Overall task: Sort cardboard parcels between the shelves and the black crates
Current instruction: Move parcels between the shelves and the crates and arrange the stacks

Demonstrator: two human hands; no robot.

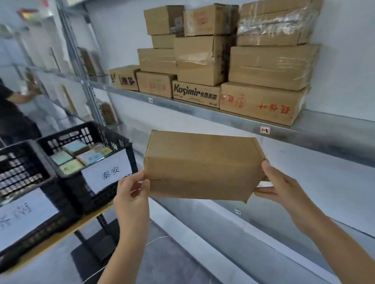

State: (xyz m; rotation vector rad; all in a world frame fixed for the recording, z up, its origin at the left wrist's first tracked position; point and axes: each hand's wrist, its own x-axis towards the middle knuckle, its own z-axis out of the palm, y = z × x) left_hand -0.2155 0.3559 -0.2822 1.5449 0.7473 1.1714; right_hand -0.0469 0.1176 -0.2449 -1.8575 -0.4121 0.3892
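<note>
- Parcel [202, 164] is held in the air, between the shelf [309, 124] and the black crates [110, 142].
- Left hand [131, 192] and right hand [277, 185] each pinch one end.
- Step seems mid-transfer; next, choose its place.

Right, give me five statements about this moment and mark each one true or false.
1. The left hand and the right hand grip the cardboard parcel at opposite ends. True.
2. The cardboard parcel rests on a shelf. False: it is held in the air, in front of the shelving.
3. The Kosimir box is at the bottom of its stack, directly on the upper shelf. True.
4. The labelled black crate is empty. False: it holds several small parcels.
5. A second person stands at the far left. True.
</note>
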